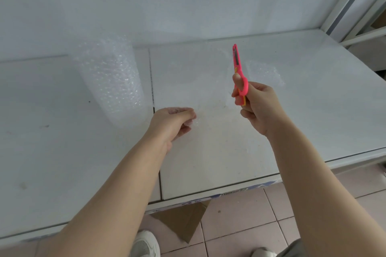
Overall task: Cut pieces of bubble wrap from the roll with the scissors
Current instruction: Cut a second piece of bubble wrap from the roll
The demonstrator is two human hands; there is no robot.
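Note:
A roll of clear bubble wrap [112, 81] lies on the white table [62, 152], left of centre, with a sheet pulled out to the right. My left hand [173, 123] pinches the near edge of that loose sheet [208, 115] just above the table. My right hand [257, 106] grips pink scissors [238, 69] with thumb through a handle loop. The blades are closed and point up and away, held above the sheet. A crumpled piece of bubble wrap [265, 73] lies beyond my right hand.
The table is made of two white panels with a seam [153, 94] between them, backed by a white wall. A metal frame post [355, 0] stands at the right rear. Below the front edge are pink floor tiles, a cardboard piece [183, 221] and my shoes.

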